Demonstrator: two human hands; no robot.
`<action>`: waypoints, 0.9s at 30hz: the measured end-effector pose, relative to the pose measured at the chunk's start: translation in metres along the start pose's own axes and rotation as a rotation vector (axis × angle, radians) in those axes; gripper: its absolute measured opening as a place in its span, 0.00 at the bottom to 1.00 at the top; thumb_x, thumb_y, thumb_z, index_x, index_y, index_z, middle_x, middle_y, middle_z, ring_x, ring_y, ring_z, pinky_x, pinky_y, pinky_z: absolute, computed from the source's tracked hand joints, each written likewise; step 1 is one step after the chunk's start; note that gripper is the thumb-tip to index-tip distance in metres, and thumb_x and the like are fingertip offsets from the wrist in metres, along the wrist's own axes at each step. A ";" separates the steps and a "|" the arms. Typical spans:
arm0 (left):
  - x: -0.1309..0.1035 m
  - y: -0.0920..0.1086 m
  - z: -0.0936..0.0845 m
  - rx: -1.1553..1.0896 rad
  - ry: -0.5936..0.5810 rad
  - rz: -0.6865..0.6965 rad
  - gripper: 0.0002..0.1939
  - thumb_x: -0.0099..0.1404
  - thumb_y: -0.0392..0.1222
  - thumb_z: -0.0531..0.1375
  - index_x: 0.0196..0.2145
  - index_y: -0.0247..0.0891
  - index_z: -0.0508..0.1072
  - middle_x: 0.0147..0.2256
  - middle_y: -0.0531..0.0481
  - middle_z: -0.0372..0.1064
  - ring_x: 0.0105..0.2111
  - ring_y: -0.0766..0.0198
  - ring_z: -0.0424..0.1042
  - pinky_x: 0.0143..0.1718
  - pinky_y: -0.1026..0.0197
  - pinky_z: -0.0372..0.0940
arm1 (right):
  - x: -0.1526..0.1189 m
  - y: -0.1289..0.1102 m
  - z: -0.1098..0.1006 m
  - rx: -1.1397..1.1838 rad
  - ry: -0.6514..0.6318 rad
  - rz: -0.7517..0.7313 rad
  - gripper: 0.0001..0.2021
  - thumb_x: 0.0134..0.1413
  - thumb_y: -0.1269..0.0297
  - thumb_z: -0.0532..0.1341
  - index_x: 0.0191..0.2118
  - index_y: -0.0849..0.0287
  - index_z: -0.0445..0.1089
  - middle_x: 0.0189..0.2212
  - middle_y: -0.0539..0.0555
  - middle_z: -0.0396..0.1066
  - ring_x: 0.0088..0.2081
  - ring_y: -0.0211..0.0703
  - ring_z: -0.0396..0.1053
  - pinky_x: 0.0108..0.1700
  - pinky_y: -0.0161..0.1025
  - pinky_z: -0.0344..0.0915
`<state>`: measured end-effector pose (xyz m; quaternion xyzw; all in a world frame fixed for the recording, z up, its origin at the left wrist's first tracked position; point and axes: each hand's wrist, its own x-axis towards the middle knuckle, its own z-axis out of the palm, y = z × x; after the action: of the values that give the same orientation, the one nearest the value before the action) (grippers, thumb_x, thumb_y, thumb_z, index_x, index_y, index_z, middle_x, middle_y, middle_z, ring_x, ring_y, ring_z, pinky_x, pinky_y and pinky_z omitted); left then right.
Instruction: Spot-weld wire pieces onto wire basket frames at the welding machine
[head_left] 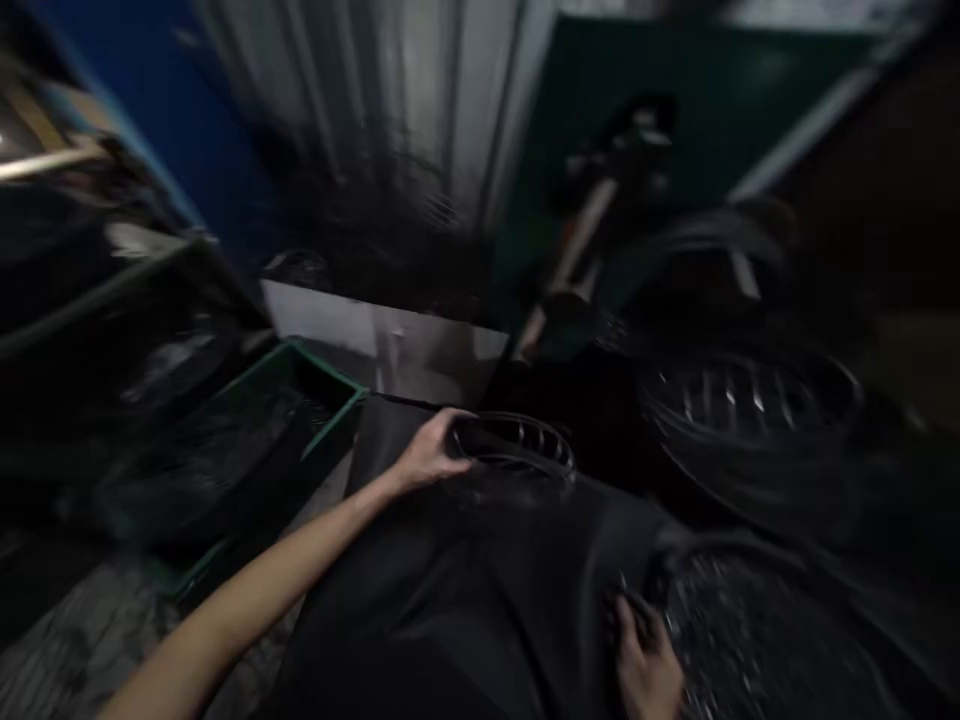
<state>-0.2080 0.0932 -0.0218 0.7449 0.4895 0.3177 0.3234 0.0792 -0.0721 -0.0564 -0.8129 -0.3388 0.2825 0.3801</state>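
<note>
My left hand (435, 450) grips the left rim of a round black plastic-looking ring with slats (536, 440). The ring rests on or just above the black cloth (465, 590) spread over my lap. Lower right, my right hand (649, 655) is closed around a small dark tool (636, 605) with a thin glinting tip; blur and dim light hide its exact kind. That hand is apart from the ring, beside a wide container of shiny black bits (750, 630).
To the left stands a green-rimmed crate (330, 375) with dark contents. A large round dark piece with slats (750, 400) sits at right. Ahead are a pale low panel (322, 315), a dark machine-like shape (592, 220) and a green board (720, 110).
</note>
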 end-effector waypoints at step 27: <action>0.004 0.057 -0.028 0.087 -0.042 0.293 0.28 0.53 0.35 0.63 0.51 0.39 0.62 0.48 0.43 0.63 0.49 0.56 0.65 0.49 0.53 0.63 | 0.031 -0.173 0.033 -0.574 -0.076 -1.616 0.13 0.58 0.74 0.53 0.43 0.58 0.72 0.39 0.49 0.76 0.27 0.30 0.68 0.30 0.36 0.55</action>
<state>-0.1991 0.0845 0.0402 0.8281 0.3818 0.3244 0.2513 0.0164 0.0491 0.0595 -0.3769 -0.8848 -0.1445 0.2329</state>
